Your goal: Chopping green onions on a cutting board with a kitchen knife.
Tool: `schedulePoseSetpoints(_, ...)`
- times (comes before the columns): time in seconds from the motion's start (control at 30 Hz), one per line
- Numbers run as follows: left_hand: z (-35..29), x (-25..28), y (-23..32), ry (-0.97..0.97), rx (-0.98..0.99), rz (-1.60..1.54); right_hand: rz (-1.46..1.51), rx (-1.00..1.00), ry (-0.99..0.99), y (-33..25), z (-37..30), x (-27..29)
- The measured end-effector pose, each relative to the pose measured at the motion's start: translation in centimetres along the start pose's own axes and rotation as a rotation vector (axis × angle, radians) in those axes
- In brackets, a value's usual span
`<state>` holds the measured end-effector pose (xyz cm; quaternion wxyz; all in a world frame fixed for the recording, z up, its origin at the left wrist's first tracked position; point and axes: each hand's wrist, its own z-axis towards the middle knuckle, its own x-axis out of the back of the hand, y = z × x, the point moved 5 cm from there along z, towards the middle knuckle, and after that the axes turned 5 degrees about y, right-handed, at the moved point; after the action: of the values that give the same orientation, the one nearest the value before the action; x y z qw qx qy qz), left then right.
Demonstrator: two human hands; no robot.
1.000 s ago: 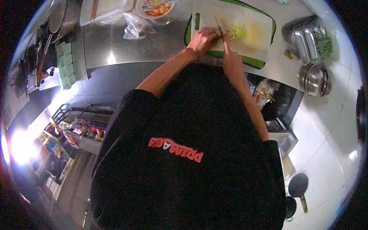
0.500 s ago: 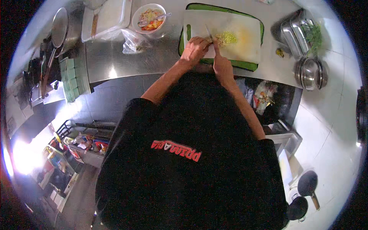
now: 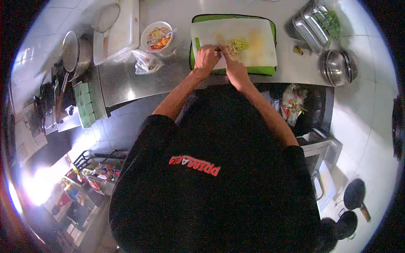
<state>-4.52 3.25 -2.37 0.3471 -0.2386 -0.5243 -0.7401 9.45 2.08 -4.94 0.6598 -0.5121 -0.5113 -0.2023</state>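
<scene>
On a white cutting board (image 3: 263, 55), my left hand (image 3: 206, 58) is closed with curled fingers over something small that I cannot make out. My right hand (image 3: 237, 71) grips a knife (image 3: 223, 51), its blade right beside the left fingertips and partly blurred. Just right of the blade lies a small heap of chopped green pieces (image 3: 238, 44). A green strip (image 3: 197, 43) rests near the board's left edge. Under the white board is a green one with a dark rim (image 3: 266, 71).
Left on the steel counter (image 3: 173, 76) stand a white bowl (image 3: 145, 36) of chopped food with a spoon, a clear plastic bag (image 3: 145, 62) and a white tub (image 3: 136, 25). To the right are metal bowls (image 3: 335, 67), steel containers (image 3: 310, 29) and green herbs (image 3: 331, 24).
The whole view has shifted, with the counter slightly lower and to the left. The knife blade, earlier pointing plainly away from me, now shows less. Both hands stay close together on the board.
</scene>
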Motion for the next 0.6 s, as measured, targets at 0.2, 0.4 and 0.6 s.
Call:
schedulePoseSetpoints(0.2,-0.3,-0.9,-1.9,-0.077,0.130,0.053,0.011,0.125,0.199,-1.6,-0.9,2.1)
schedulePoseSetpoints(0.4,1.3,0.4,-1.3,-0.221,0.315,-0.007,0.062,0.037,0.046,0.0,1.1,0.9)
schedulePoseSetpoints(0.6,-2.4,1.2,-6.1,-0.256,0.544,-0.769,0.486,0.042,0.119,3.9,1.1,0.8)
